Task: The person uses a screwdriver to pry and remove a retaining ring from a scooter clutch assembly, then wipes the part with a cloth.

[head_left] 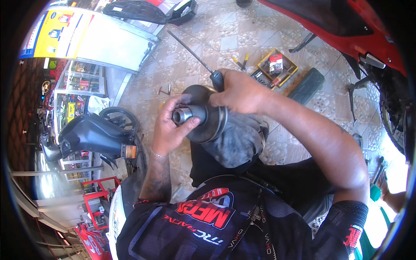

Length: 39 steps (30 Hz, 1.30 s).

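Observation:
A round metal pulley (209,126) with a shiny tubular hub (182,115) is held up in front of me, over my lap. My left hand (170,128) grips it from the left, with the thumb lying along the hub and the fingers curled round the far side. At the pulley's far right edge, my right hand (242,90) is closed round the dark handle of a screwdriver (191,52). Its long shaft points away to the upper left, clear of the pulley. Beneath the pulley, a grey cloth (236,145) drapes over my knee.
On the tiled floor ahead lie yellow-handled pliers (241,62), a yellow-edged tool tray (291,73) and a dark green case (307,86). A red motorcycle (342,26) stands at the far right, a dark scooter (95,135) at left. Someone else's hand (392,200) shows at the right edge.

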Motion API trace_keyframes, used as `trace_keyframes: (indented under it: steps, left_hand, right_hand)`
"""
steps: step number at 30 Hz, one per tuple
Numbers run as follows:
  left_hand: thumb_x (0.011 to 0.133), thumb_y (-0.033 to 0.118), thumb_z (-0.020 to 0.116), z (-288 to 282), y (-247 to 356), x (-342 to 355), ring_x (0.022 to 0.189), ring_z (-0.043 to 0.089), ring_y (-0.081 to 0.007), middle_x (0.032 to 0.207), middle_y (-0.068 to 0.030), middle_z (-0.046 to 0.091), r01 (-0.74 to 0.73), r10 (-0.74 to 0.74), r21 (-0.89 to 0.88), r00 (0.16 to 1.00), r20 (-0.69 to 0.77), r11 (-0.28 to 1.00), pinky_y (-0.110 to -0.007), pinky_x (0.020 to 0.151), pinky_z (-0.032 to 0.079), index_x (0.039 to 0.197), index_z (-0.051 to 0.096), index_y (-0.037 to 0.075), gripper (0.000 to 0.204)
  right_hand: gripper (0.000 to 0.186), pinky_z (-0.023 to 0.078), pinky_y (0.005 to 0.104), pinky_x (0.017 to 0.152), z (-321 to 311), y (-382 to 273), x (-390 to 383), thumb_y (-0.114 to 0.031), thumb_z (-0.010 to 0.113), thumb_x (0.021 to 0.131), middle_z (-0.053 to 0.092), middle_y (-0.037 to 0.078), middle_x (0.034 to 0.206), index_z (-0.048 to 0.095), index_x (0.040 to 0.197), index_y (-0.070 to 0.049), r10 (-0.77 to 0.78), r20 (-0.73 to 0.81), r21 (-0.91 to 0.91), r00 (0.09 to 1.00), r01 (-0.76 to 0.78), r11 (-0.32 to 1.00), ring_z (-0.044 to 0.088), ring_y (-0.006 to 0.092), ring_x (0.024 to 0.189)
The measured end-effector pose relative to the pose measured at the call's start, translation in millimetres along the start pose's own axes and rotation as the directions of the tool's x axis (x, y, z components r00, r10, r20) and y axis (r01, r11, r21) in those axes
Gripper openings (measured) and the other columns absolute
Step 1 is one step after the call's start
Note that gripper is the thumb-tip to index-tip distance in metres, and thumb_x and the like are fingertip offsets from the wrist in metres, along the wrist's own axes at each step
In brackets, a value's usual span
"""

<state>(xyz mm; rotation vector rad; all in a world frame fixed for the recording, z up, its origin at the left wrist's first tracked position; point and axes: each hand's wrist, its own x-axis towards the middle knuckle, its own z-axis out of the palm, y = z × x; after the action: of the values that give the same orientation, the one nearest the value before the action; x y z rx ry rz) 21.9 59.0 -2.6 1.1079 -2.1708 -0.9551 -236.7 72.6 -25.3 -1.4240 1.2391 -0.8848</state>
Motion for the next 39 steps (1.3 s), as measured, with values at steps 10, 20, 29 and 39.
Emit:
trace_keyframes:
  steps: [10,20,29,39]
  left_hand:
    - [0.084,0.017,0.085,8.0,-3.1,7.8,0.111,0.064,-0.0224,0.117,-0.0125,0.065,-0.078,0.079,0.084,0.997,-0.003,0.993,-0.035,0.096,0.049,0.123,0.064,0.001,0.048]
    - [0.083,0.018,0.086,14.9,-1.3,10.1,0.113,0.063,-0.0222,0.120,-0.0113,0.064,-0.023,0.023,0.008,1.000,-0.012,1.000,-0.035,0.100,0.049,0.125,0.064,0.001,0.050]
    - [0.079,0.019,0.087,14.5,5.3,11.6,0.122,0.057,-0.0307,0.125,-0.0156,0.058,-0.150,0.155,0.180,0.988,-0.013,0.972,-0.041,0.105,0.045,0.125,0.065,0.002,0.054]
    - [0.076,0.015,0.088,4.7,-1.7,11.9,0.126,0.053,-0.0294,0.132,-0.0157,0.053,-0.154,0.160,0.115,0.986,-0.043,0.981,-0.040,0.104,0.046,0.130,0.063,0.003,0.060]
  right_hand:
    - [0.056,0.056,0.0433,0.081,-18.6,13.4,-43.2,-0.044,0.069,0.096,0.070,0.025,0.100,0.056,0.117,0.007,0.100,-0.170,-0.308,0.980,-0.149,0.940,0.072,0.0339,0.087]
    - [0.021,0.055,0.0457,0.074,-55.8,-29.6,-174.2,-0.016,0.067,0.095,0.064,0.020,0.090,0.068,0.106,0.002,0.032,-0.098,-0.597,0.995,-0.084,0.798,0.068,0.0378,0.083]
    - [0.023,0.052,0.0493,0.073,-49.4,-66.1,-156.9,-0.018,0.064,0.097,0.066,0.021,0.082,0.074,0.099,0.002,0.272,-0.057,-0.645,0.961,-0.244,0.725,0.066,0.0376,0.077]
    - [0.024,0.053,0.0453,0.072,-34.1,-64.0,-156.3,-0.006,0.069,0.090,0.066,0.021,0.080,0.067,0.112,0.002,0.143,-0.133,-0.401,0.981,-0.185,0.897,0.069,0.0389,0.079]
